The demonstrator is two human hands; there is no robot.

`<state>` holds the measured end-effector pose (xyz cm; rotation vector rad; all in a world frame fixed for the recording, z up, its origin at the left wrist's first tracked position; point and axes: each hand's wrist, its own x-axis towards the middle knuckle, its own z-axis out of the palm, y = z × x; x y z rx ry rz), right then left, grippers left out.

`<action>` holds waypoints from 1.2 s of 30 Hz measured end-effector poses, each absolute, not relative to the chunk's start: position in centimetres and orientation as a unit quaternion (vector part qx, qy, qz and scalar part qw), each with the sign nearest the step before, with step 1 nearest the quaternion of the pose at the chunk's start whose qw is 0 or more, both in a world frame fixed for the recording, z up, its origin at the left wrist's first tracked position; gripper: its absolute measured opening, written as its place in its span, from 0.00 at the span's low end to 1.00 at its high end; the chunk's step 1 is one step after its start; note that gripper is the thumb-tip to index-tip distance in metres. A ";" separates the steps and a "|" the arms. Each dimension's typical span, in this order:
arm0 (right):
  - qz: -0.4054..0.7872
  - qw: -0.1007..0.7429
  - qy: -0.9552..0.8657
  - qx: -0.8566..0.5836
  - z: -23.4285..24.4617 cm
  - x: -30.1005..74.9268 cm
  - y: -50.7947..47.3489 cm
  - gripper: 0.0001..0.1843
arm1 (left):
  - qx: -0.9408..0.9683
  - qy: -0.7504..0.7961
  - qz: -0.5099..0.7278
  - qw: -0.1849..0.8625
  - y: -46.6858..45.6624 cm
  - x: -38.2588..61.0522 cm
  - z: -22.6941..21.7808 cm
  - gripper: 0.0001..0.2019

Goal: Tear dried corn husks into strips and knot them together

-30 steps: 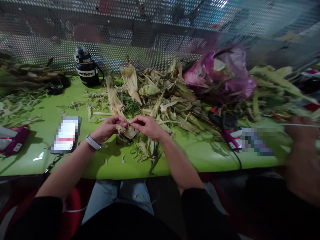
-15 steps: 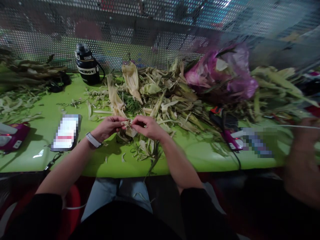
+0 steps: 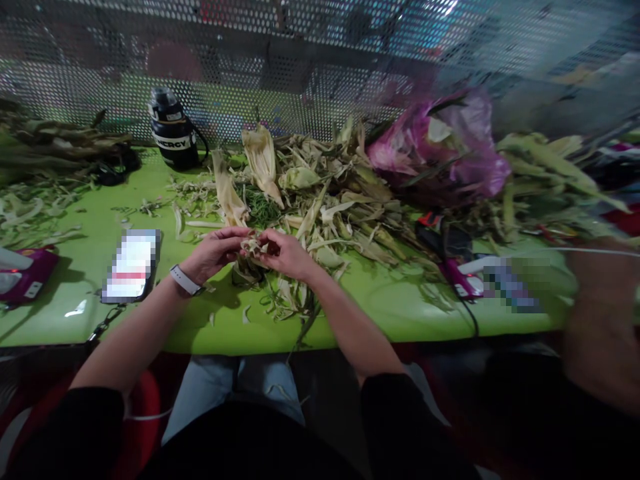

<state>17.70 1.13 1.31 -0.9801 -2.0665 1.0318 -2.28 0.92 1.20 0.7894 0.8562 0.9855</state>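
Note:
Between my two hands is a small pale bundle of corn husk (image 3: 252, 247), its frilled end facing up toward me. My left hand (image 3: 216, 252), with a white band on the wrist, pinches its left side. On the other side, the fingers of my right hand (image 3: 287, 255) are curled round the bundle, partly hiding it. Just beyond the hands stand two larger folded husks (image 3: 230, 197), beside some green shreds (image 3: 261, 207). Husk scraps (image 3: 293, 297) lie on the green table (image 3: 200, 337) below my right hand.
A heap of dry husks (image 3: 370, 220) spreads right toward a pink plastic bag (image 3: 450, 147). At left are a phone (image 3: 131, 263), a purple device (image 3: 30, 273) and a dark bottle (image 3: 175, 133). Another person's arm (image 3: 600, 313) is at right. A perforated metal screen (image 3: 280, 73) stands behind.
My right hand has shifted slightly left, its fingers closing round the husk bundle. The bundle has turned, so its frilled end now shows instead of a flap hanging down.

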 end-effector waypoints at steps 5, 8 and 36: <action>0.353 0.313 -0.797 -0.376 0.8 17.8 1.5 0.09 | 0.357 0.392 0.436 0.727 1.2 -2.3 1.0 0.08; 0.324 0.320 -0.808 -0.375 0.6 17.9 1.8 0.09 | 0.366 0.403 0.437 0.716 1.3 -2.3 1.0 0.10; 0.488 0.419 -0.643 -0.415 -1.9 16.8 3.6 0.13 | 0.655 0.434 0.519 0.336 0.3 -1.4 -1.2 0.18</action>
